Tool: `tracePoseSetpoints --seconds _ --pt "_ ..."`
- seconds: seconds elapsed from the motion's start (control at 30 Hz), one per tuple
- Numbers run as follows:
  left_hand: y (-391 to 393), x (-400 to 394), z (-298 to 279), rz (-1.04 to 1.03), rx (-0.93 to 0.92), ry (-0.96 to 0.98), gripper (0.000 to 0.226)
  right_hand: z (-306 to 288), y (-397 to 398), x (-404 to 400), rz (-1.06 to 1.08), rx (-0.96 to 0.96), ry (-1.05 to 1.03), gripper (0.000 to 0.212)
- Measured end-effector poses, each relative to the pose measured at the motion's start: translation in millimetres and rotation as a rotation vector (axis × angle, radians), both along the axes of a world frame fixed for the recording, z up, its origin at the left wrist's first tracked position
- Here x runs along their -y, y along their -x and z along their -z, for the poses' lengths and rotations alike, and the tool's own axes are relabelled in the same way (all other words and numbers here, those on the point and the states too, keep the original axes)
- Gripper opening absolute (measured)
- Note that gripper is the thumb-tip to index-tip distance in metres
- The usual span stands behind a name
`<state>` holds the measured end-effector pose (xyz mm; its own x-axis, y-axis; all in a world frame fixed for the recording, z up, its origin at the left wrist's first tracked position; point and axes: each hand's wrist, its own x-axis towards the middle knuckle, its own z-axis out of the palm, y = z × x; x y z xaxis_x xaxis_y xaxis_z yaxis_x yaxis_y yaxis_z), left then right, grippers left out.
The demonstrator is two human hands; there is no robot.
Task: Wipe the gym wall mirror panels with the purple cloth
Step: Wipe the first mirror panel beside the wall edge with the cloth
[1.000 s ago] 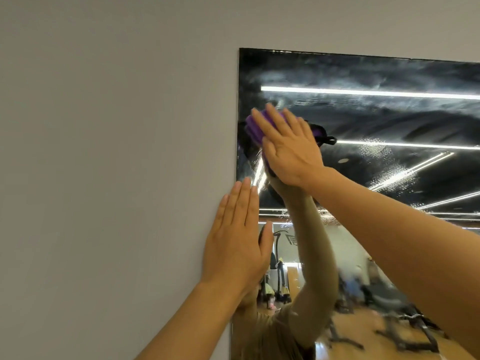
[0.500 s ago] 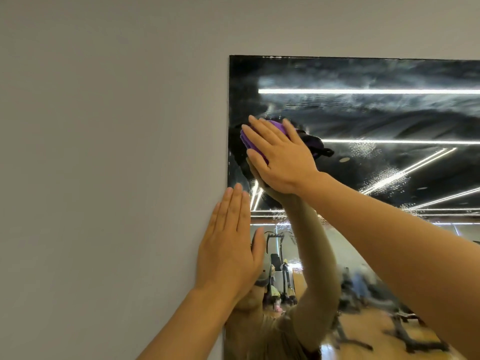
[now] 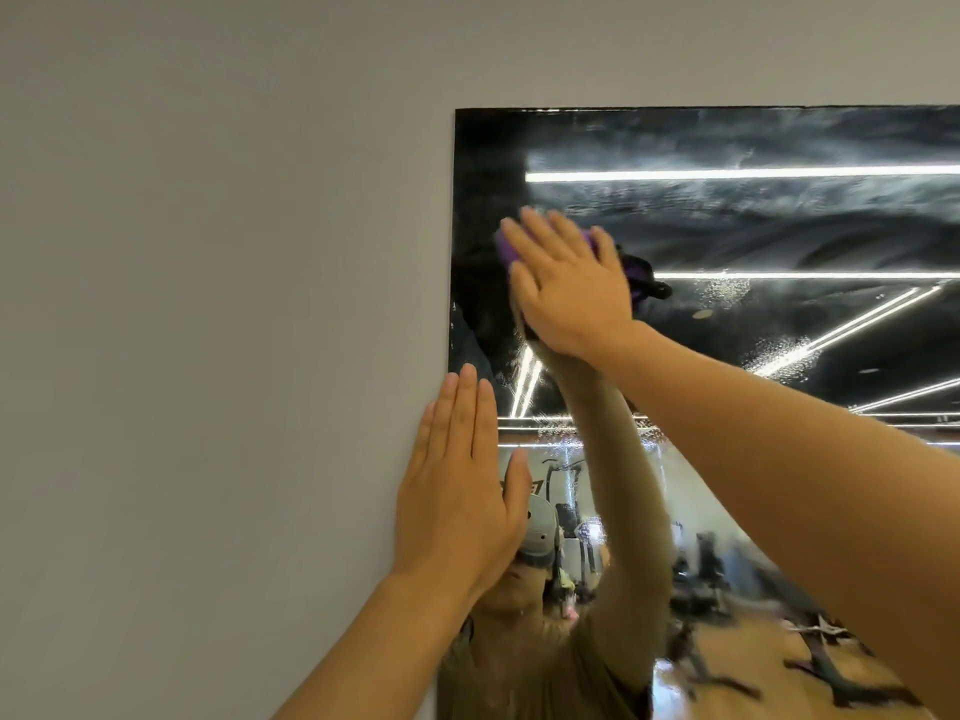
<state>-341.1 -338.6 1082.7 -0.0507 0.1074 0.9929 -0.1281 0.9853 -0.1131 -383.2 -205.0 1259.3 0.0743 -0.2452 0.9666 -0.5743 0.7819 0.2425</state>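
Now the cloth [image 3: 503,247] sits bunched under the right hand [image 3: 569,288], pressed flat against the mirror [image 3: 779,241] near its upper left corner, just inside the left edge. Only a purple sliver shows past the fingertips and beside the thumb side; the rest is covered by the palm. The right fingers lie straight and slightly spread, pushing the cloth onto the glass rather than curling round it.

Compared with half a second ago, this hand has swung round: its fingers pointed up and left toward the mirror's edge then, and they now point more nearly straight up, with the hand a touch further from that edge. A second ago it was higher relative to the top edge. That reads as a short back-and-forth scrub over one patch, not a long sweep.

The left hand [image 3: 462,491] rests flat with straight, closed fingers, holding nothing, straddling the mirror's left edge where glass meets wall [image 3: 218,330], as it did in both earlier views; it looks like a brace.

Hazy streaks and droplets still cover the glass to the right, across the reflected light strips, so I judge the corner is being worked and most of the panel remains to do.
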Motion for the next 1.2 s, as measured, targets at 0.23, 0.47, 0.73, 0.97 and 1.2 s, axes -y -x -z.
tracePoseSetpoints --seconds 0.23,0.47,0.73,0.97,1.2 --pt "3.6 -7.2 -0.3 0.04 0.025 -0.055 0.068 22.9 -12.2 9.9 -0.037 -0.038 -0.165 0.058" --pt "2.1 -10.8 1.6 0.06 0.01 -0.08 0.067 -7.4 11.7 -29.2 0.013 0.132 0.222 0.055" --pt "0.4 -24.4 1.6 0.14 -0.011 -0.156 0.073 23.8 -11.7 9.5 -0.03 -0.067 -0.263 0.063" --pt "-2.6 -32.4 -1.5 0.079 0.031 -0.185 0.077 -1.1 21.3 -53.6 0.017 0.184 0.316 0.057" --pt "5.4 -39.5 -3.2 -0.019 -0.074 -0.151 0.062 10.4 -4.4 -23.3 -0.034 -0.025 -0.122 0.054"
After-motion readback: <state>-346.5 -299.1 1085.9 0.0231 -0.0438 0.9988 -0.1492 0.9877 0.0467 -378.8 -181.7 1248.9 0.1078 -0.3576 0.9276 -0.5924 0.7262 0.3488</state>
